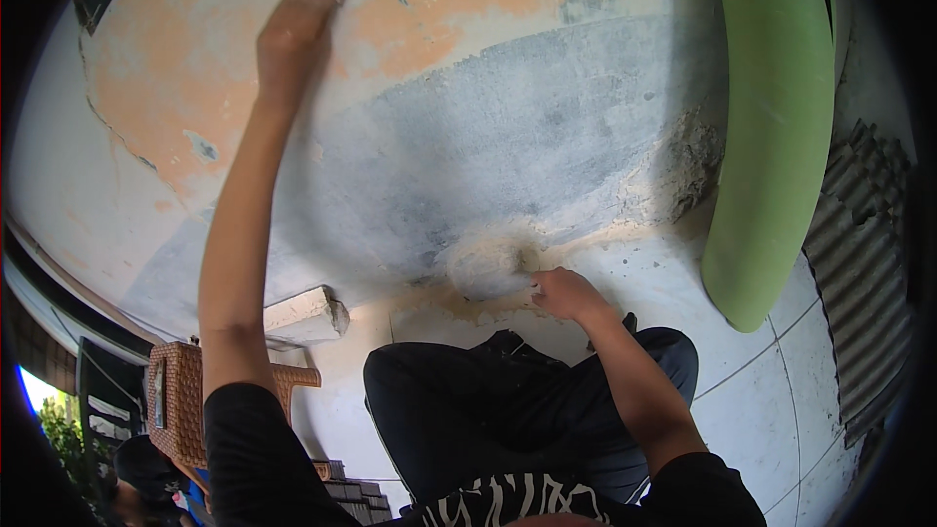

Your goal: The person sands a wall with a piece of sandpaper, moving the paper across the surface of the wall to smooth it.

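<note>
My left hand (300, 21) is raised high against the patchy wall (410, 137), its fingers bent together at the wall surface. Anything inside that grip is hidden. Low down, my right hand (568, 295) is closed beside a round, pale dusty mound (488, 268) at the foot of the wall. The right fingertips reach its right edge, and I cannot make out what they hold. Orange paint, white patches and a broad grey area mark the wall. The mound may sit in a shallow dish; its rim is unclear.
A long green curved panel (776, 127) leans at the right, before grey corrugated sheets (864, 273). Broken masonry (683, 166) shows near the wall corner. A pale block (307, 317) lies at left, by a brown woven-pattern plastic chair (176, 405). White tiles (737, 381) cover the floor.
</note>
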Demonstrator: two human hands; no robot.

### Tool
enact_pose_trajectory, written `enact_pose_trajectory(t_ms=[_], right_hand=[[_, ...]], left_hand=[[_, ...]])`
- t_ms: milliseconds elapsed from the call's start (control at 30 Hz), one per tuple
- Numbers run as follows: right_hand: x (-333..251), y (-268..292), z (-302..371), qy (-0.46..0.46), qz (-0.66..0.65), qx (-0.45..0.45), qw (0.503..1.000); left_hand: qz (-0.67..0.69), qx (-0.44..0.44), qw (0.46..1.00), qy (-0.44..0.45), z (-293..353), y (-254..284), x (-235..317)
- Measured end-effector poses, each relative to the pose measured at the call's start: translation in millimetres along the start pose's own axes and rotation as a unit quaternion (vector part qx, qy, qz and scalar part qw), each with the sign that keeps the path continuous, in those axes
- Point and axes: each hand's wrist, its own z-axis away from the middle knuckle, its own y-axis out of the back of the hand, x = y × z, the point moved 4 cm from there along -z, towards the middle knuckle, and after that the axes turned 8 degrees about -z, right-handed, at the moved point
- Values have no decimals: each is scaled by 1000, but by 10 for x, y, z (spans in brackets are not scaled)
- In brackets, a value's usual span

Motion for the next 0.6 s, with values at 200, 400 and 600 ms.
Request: enact_pose_trajectory(t_ms=[200,400,600], right_hand=[[-20,-152,-5,23,18,-14,999],[17,-232,-11,20,47,-35,998],[3,-281,10,53,55,-24,997]], left_hand=[[64,-79,994,-29,946,-103,881],[144,-199,964,-101,1346,-42,1309],[172,-204,957,-117,1068,192,1202]])
